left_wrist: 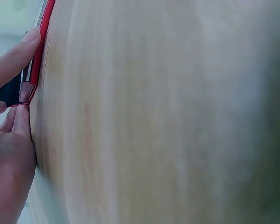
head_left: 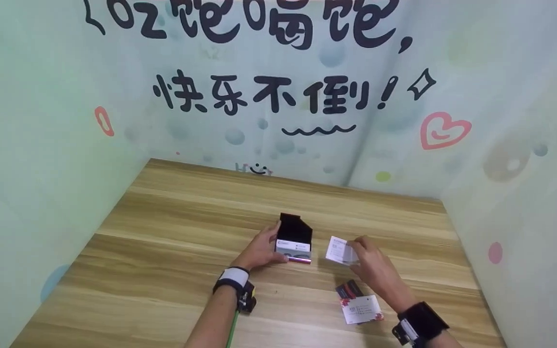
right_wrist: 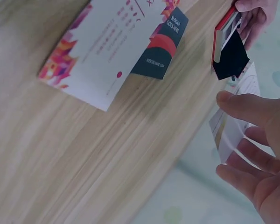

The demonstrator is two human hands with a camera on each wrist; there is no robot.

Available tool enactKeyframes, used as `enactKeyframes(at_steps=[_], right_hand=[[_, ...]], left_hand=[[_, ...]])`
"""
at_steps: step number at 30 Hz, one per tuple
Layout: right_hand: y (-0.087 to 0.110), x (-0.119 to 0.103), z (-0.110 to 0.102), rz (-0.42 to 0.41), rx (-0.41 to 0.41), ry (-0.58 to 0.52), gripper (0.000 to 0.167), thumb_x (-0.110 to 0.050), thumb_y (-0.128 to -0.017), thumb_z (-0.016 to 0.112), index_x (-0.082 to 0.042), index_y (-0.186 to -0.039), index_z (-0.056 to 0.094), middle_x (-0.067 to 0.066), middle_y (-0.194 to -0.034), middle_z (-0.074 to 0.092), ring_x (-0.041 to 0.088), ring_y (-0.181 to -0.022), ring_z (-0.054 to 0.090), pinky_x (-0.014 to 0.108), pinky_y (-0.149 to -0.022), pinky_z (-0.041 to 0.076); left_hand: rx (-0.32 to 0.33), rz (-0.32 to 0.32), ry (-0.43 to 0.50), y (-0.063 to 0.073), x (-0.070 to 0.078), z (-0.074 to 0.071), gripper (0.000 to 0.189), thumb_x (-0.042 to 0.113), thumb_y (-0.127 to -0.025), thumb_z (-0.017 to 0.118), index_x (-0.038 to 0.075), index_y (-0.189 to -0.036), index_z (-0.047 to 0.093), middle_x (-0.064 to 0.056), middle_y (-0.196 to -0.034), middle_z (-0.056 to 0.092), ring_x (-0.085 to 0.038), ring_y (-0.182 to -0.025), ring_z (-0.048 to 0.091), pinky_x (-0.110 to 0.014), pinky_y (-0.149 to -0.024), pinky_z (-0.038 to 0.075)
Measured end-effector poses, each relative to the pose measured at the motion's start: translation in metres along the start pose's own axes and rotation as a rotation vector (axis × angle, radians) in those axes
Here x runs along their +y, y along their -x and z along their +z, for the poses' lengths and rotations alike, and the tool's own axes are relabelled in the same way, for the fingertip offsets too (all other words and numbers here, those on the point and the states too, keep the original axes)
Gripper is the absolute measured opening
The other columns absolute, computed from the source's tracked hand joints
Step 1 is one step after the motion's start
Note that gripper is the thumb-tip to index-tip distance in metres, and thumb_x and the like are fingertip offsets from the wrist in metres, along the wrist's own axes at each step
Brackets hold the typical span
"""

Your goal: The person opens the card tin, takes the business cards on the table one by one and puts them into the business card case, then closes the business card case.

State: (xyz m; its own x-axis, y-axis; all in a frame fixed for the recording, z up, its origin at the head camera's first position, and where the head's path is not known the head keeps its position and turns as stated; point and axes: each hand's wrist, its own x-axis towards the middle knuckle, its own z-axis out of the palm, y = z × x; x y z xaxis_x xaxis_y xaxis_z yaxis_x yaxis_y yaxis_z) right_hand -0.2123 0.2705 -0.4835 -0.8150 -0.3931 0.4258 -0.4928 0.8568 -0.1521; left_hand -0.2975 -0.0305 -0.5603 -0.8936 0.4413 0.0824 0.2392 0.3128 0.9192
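Observation:
My left hand (head_left: pixel 261 249) grips a business card case (head_left: pixel 295 228) by its left side, thumb at the front edge. The lid stands raised with its black inside showing, and a white-and-grey card (head_left: pixel 292 247) lies in the case. In the left wrist view, the thumb presses the red edge of the case (left_wrist: pixel 36 65), other fingers beneath and behind. Right of the case, my right hand (head_left: pixel 376 268) pinches a white printed business card (head_left: pixel 340 250), tilted above the table. The right wrist view shows this card (right_wrist: pixel 234 128) between thumb and fingers.
Nearer the front, a white business card with red-pink corners (head_left: pixel 363 310) partly covers a dark card with a red band (head_left: pixel 348 288). All this is on a wood-grain table (head_left: pixel 172 217). Printed fabric walls (head_left: pixel 278 150) close off the back and both sides.

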Motion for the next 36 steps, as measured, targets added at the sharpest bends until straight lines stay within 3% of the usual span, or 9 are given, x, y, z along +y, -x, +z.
enactKeyframes(at_steps=[7,10,19,26,36], right_hand=[[-0.019,-0.005,0.017,-0.097,0.046,0.006,0.056,0.007,-0.063,0.086,0.006,-0.115,0.066,0.019,-0.106,0.063,0.033,-0.091,0.067,0.040,-0.075,0.063],[-0.029,-0.009,0.023,-0.108,0.047,-0.018,0.054,0.008,-0.063,0.084,0.006,-0.114,0.066,0.019,-0.105,0.062,0.033,-0.091,0.066,0.042,-0.077,0.062],[-0.054,-0.020,0.043,-0.082,0.032,-0.104,0.052,0.012,-0.064,0.080,0.008,-0.114,0.066,0.019,-0.104,0.060,0.033,-0.095,0.063,0.043,-0.083,0.061],[-0.071,-0.030,0.057,-0.092,0.027,-0.039,0.050,0.016,-0.062,0.076,0.007,-0.110,0.066,0.018,-0.101,0.060,0.034,-0.091,0.062,0.044,-0.079,0.058],[-0.087,-0.045,0.069,-0.033,-0.087,-0.058,0.050,0.014,-0.071,0.076,0.010,-0.119,0.064,0.022,-0.110,0.060,0.036,-0.099,0.064,0.041,-0.088,0.061]], left_hand=[[0.007,0.008,-0.011,0.001,0.000,0.001,0.109,0.008,-0.072,0.086,-0.005,-0.156,0.019,-0.037,-0.160,0.017,-0.049,-0.140,0.041,-0.052,-0.120,0.034],[0.005,0.005,-0.006,0.002,-0.001,0.001,0.109,0.008,-0.073,0.086,-0.004,-0.157,0.018,-0.034,-0.161,0.017,-0.048,-0.141,0.040,-0.049,-0.121,0.035],[0.009,-0.038,0.036,0.003,0.002,0.002,0.109,0.008,-0.073,0.086,0.002,-0.159,0.018,-0.032,-0.163,0.014,-0.046,-0.143,0.038,-0.048,-0.121,0.036],[-0.018,0.027,0.159,0.000,0.000,0.003,0.110,-0.008,-0.072,0.082,-0.007,-0.156,0.012,-0.034,-0.161,0.014,-0.047,-0.146,0.032,-0.049,-0.121,0.034],[-0.012,0.017,0.108,0.000,-0.001,0.003,0.110,-0.002,-0.072,0.084,-0.003,-0.157,0.015,-0.032,-0.162,0.017,-0.044,-0.147,0.034,-0.047,-0.123,0.032]])
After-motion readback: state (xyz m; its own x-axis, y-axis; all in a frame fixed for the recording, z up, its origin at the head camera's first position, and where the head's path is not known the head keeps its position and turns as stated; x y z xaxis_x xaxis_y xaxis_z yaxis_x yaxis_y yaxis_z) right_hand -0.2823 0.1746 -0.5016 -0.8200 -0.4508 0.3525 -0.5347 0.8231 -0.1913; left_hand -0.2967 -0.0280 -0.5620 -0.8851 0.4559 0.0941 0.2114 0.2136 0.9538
